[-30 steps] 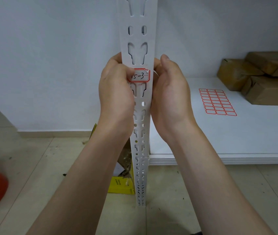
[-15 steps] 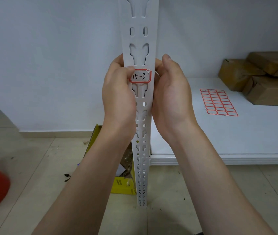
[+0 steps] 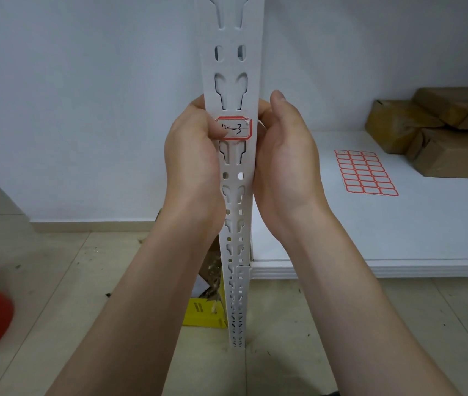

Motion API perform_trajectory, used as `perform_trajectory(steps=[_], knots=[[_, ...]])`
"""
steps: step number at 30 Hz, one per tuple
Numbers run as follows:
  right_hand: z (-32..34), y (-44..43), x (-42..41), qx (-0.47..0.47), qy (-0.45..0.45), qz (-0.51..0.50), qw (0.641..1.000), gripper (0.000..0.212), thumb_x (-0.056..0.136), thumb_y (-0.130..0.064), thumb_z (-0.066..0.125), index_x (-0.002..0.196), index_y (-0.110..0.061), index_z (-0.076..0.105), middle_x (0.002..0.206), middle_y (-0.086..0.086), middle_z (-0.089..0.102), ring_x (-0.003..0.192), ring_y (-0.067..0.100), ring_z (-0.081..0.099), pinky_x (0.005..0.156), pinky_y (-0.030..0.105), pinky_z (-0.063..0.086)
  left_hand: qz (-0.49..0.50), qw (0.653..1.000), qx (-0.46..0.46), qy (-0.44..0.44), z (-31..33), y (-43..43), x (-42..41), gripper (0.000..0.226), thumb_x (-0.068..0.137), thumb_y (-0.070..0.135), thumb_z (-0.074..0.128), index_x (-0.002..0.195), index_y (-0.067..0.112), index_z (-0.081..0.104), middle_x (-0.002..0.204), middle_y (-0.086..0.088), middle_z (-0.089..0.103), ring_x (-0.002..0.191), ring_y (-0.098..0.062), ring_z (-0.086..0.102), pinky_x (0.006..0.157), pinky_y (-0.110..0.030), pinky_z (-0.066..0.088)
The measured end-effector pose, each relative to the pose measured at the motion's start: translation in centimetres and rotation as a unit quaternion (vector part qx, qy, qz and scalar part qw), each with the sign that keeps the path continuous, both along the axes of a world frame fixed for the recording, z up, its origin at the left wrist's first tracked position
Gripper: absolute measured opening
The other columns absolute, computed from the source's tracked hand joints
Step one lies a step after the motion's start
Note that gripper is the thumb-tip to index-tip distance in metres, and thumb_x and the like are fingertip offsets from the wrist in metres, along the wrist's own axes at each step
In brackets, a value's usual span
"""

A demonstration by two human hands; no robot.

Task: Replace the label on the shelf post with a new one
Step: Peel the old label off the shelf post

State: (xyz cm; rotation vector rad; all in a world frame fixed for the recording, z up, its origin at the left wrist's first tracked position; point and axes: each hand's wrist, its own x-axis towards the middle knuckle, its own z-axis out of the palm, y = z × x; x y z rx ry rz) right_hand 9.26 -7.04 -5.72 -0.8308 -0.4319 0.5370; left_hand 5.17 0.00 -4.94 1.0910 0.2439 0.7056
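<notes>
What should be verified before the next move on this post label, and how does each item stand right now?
1. The label sits straight on the face of the shelf post: ok.
2. The left hand has its thumb pressing the label's left edge: ok.
3. Top right corner of the label lies flat: not ok, it looks frayed or lifted.
4. The right hand grips the post's right side to steady it: ok.
5. A label sheet lies on the shelf: ok.
6. Whether this label is the old one or the new one: cannot tell.
</notes>
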Motion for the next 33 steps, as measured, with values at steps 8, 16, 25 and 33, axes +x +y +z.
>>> perform_trajectory(steps=[8,16,25,33], knots=[[0.06,-0.01,-0.15,0.011,0.011,0.006,1.000,0.056,0.115,-0.039,0.030,0.096,-0.012,0.075,0.089,0.008,0.081,0.082,0.018,0.078,0.074,0.028,0.061,-0.001,0.999,-0.025,-0.032,-0.21,-0.24,0.14,0.040,0.091,0.001,0.037,0.082,0.011,0.075,0.091,-0.016,0.077,0.088,-0.034,0.074,0.092,-0.048,0.058],[0.06,0.06,-0.13,0.008,0.013,0.001,1.000,0.056,0.115,-0.039,0.030,0.097,-0.010,0.074,0.092,0.011,0.077,0.081,0.019,0.075,0.072,0.026,0.063,0.044,0.999,0.013,0.015,-0.28,-0.15,0.18,0.043,0.084,-0.007,0.038,0.109,0.001,0.073,0.097,-0.016,0.080,0.097,-0.038,0.077,0.090,-0.048,0.062],[0.04,0.02,-0.16,0.002,0.006,-0.004,1.000,0.056,0.115,-0.039,0.030,0.098,-0.011,0.074,0.087,0.008,0.079,0.080,0.019,0.077,0.074,0.028,0.062,0.017,0.999,-0.015,-0.022,-0.51,-0.29,0.14,0.039,0.095,0.003,0.035,0.092,0.011,0.073,0.098,-0.016,0.079,0.102,-0.041,0.075,0.098,-0.051,0.058],[0.05,0.00,-0.11,-0.005,0.007,-0.005,1.000,0.056,0.115,-0.040,0.031,0.096,-0.010,0.074,0.089,0.011,0.077,0.078,0.020,0.075,0.072,0.027,0.062,0.037,0.999,0.001,0.002,-0.42,0.28,0.46,0.042,0.084,-0.005,0.036,0.094,0.005,0.076,0.091,-0.015,0.079,0.091,-0.037,0.077,0.089,-0.046,0.061]])
